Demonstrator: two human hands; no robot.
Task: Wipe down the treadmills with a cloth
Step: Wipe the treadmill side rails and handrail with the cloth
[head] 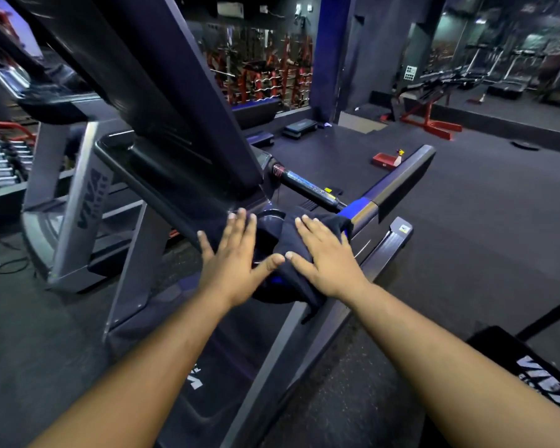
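My right hand point(324, 260) lies flat on the dark cloth point(296, 250), fingers straight and spread apart, palm pressing down. The cloth is draped over the near right corner of the treadmill point(181, 176) console, where the side handrail point(398, 182) meets it, and 1 end hangs down off the console edge below my wrist. My left hand point(232, 266) is flat too, fingers spread wide and straight, resting on the lower edge of the console just left of the cloth. Its thumb tip almost meets my right thumb tip over the cloth; I cannot tell whether the 2 thumbs touch. Neither hand curls round anything.

The handrail runs away from the console toward the far right, dark with a blue band near the joint. A chrome crossbar point(307, 185) sticks out from under the console, behind the cloth. The treadmill deck point(227, 360) slopes down beneath my forearms with white lettering on it.

A second treadmill point(84, 202) stands along the left side, grey uprights with lettering. On the floor past the handrail sits a red tray point(383, 160) with a spray bottle point(399, 156) beside it. A red bench frame point(430, 121) stands at the far right, well apart.
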